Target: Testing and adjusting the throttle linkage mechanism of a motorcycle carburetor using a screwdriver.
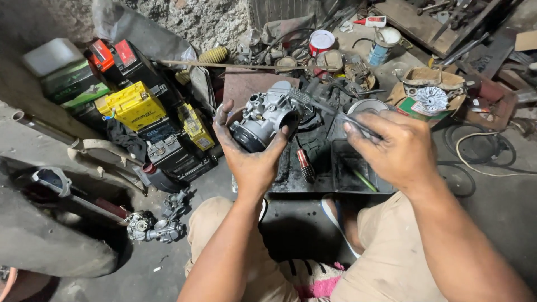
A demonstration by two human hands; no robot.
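Note:
My left hand grips a grey metal carburetor from below, its round black opening facing me. My right hand holds a toothbrush by its clear handle, and the bristle head lies on the top of the carburetor. Both hands are grimy and are raised above a dark, oily tray on the floor in front of my knees.
A red-handled screwdriver and a green stick lie in the tray. Yellow and black batteries are stacked at left, another carburetor lies on the floor lower left, tins and scrap at the back, a cable at right.

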